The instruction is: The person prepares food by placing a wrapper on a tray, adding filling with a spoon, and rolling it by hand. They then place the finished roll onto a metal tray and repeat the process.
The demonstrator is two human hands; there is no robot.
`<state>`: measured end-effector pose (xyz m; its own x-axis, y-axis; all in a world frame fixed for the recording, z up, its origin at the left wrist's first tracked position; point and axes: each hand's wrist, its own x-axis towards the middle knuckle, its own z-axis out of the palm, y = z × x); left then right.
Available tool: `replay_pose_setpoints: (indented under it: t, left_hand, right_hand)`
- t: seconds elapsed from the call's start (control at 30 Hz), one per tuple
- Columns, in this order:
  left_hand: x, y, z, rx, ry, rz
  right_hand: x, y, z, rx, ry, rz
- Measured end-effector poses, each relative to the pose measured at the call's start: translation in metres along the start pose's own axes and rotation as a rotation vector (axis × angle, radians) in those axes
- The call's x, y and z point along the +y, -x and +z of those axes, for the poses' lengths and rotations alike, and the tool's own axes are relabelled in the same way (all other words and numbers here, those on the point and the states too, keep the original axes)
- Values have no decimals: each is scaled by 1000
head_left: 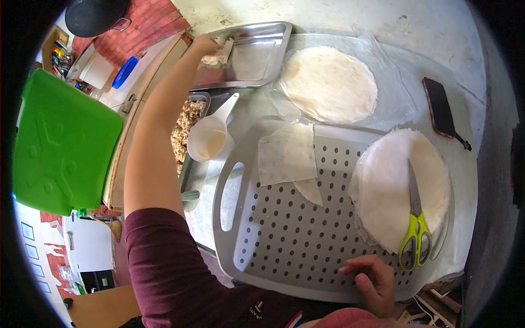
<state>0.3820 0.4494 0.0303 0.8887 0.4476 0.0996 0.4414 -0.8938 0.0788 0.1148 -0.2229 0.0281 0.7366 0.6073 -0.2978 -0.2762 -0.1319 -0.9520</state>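
Note:
My left hand (pixel 210 48) is at the left end of the metal tray (pixel 268 79), its fingers around a small whitish wrapped piece (pixel 225 51). My right hand (pixel 373 281) hovers over the near right edge of the grey dotted tray (pixel 284 240), fingers loosely curled and apart, holding nothing. On the dotted tray lie cut pieces of thin wrapper (pixel 285 156) and a stack of round white sheets (pixel 383 188). Green-handled scissors (pixel 416 232) rest on the stack. Behind the dotted tray, a round sheet (pixel 329 85) lies on clear plastic.
A white measuring cup (pixel 206 141) stands beside a container of crumbly brown filling (pixel 186 126). A phone (pixel 438 106) lies at the back right. At the left are a green plastic stool (pixel 65 142), a blue lid (pixel 125 72) and a dark pan (pixel 95 16).

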Motion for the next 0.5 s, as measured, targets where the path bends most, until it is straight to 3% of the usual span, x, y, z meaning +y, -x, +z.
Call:
replay_pose_setpoints:
  t: [0.13,0.33,0.5]
  left_hand:
    - [-32,-8,-6,21,232,-94]
    - [-37,5,18,173,-1,416]
    - [-19,20,17,-15,-302,344]
  right_hand:
    - [-1,0,1,3,14,-18]
    - [1,0,2,48,38,-39]
    - [-2,0,2,77,54,-13]
